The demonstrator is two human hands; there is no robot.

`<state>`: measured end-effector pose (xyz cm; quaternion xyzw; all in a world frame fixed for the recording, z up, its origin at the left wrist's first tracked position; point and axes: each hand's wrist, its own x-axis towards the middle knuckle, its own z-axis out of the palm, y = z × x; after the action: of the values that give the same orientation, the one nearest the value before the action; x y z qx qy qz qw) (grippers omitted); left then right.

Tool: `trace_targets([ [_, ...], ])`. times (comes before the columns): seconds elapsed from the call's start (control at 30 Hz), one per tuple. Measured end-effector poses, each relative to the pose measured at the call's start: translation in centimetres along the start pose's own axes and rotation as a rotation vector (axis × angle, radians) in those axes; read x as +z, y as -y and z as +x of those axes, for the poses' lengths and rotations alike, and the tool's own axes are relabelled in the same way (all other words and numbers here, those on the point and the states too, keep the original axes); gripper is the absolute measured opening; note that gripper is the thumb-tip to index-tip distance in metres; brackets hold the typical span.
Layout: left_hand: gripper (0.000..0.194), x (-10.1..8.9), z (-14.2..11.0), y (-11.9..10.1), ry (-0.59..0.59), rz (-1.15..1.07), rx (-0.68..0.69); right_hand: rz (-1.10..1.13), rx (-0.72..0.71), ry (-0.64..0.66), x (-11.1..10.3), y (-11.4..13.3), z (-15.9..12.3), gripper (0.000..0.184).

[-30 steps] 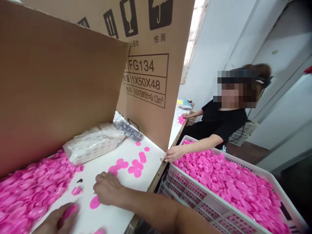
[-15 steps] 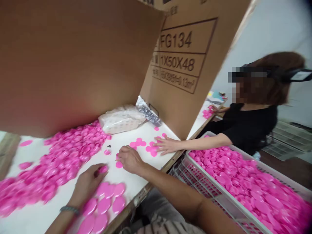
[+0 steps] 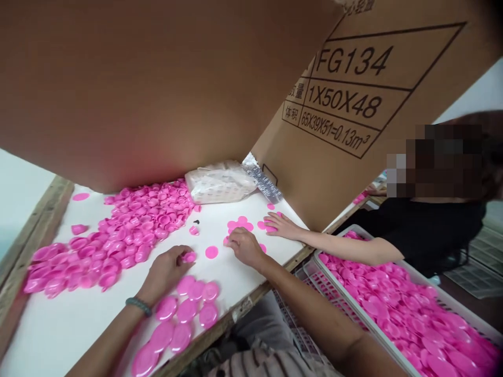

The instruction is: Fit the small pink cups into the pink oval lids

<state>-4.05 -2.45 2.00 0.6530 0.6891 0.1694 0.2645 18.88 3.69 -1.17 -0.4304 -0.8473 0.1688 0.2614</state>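
My left hand, with a bracelet at the wrist, is closed on a small pink toy cup above the white tabletop. My right hand reaches farther out, its fingertips pinched together at the edge of a flat pink disc, partly hidden by the fingers. A single pink disc lies between my two hands. Beyond the right hand is a cluster of pink discs. Several pink saucers lie in loose rows on the near side of my left hand.
A heap of pink toy cups spreads along the left. Behind it stand a large cardboard panel and a wrapped white package. A co-worker's hand rests by discs on the right. A crate of pink pieces stands below the table edge.
The view has turned left, so everything sits differently in it. My right hand has moved away from the single disc toward the disc cluster. My left hand still holds the cup.
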Motion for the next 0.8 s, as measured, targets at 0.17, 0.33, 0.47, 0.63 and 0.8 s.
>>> trace_targets([
  [0.17, 0.046, 0.2, 0.4, 0.0, 0.023, 0.005, -0.015, -0.117, -0.031, 0.014, -0.6, 0.0, -2.1, 0.025],
  [0.33, 0.054, 0.4, 0.4, 0.0, 0.013, 0.01, -0.039, -0.259, 0.32, -0.006, -2.8, -4.7, -3.9, 0.066],
  [0.47, 0.058, 0.6, 0.5, -0.1, -0.008, 0.008, -0.046, -0.227, 0.547, 0.259, -3.6, -9.6, -4.5, 0.082],
  [0.63, 0.061, 0.9, 0.6, 0.1, 0.003, -0.027, -0.083, -0.217, 0.662, 0.306, -3.1, -11.2, -3.4, 0.084],
  [0.8, 0.057, 1.1, 0.9, 0.6, 0.003, -0.01, -0.043, -0.233, 0.661, 0.165, -2.9, -11.9, -0.8, 0.082],
])
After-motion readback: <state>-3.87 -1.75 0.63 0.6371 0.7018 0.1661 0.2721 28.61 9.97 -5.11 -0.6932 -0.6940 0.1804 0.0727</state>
